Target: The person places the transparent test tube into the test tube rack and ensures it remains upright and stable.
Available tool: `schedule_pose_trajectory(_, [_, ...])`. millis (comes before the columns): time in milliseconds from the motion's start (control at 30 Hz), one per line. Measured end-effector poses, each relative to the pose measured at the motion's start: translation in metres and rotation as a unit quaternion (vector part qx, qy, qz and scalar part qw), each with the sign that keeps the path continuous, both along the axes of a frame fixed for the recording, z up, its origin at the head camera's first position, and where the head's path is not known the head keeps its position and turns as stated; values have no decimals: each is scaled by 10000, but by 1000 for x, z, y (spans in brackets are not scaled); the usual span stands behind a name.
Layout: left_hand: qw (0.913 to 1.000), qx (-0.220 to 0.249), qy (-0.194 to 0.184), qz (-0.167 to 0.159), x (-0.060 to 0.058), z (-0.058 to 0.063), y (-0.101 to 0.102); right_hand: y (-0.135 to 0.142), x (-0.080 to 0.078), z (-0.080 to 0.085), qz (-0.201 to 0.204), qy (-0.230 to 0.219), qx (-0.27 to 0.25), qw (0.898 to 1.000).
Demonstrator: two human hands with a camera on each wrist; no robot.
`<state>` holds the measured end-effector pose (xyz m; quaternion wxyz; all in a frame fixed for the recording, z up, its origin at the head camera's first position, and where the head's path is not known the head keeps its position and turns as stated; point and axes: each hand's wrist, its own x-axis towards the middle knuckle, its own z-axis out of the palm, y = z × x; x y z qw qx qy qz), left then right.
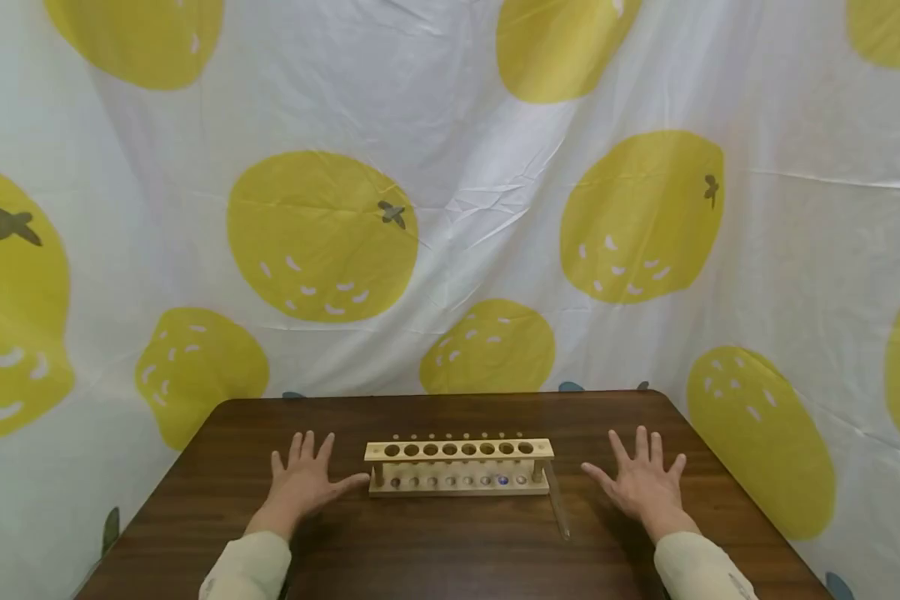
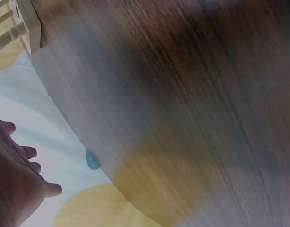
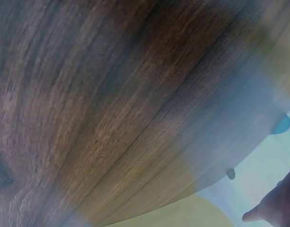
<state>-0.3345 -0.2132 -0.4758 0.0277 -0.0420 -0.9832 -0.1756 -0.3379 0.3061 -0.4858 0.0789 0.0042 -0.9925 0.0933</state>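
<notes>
A light wooden test tube rack stands mid-table, with a row of round holes along its top bar and pegs behind. Against its right end a clear glass test tube lies slanting toward the front. My left hand, fingers spread, is left of the rack, its thumb pointing at the rack's left end. To the right of the tube, my right hand is likewise spread and holds nothing. One small blue spot shows on the rack's lower bar. The left wrist view catches the rack's end at its corner.
Everything stands on a dark wood-grain table with rounded far corners. Behind it and at both sides hangs a white curtain printed with large yellow lemons. The table's far edge meets this cloth closely.
</notes>
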Motion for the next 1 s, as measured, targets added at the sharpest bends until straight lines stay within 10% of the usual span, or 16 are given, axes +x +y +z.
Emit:
schedule_pose_trajectory(600, [9857, 1659, 70, 288, 2, -1, 30, -4, 2, 1, -28, -9, -41, 10000])
schedule_pose_trajectory(1000, [9282, 3603, 378, 844, 4, 1, 58, -8, 2, 0, -25, -11, -185, 9998])
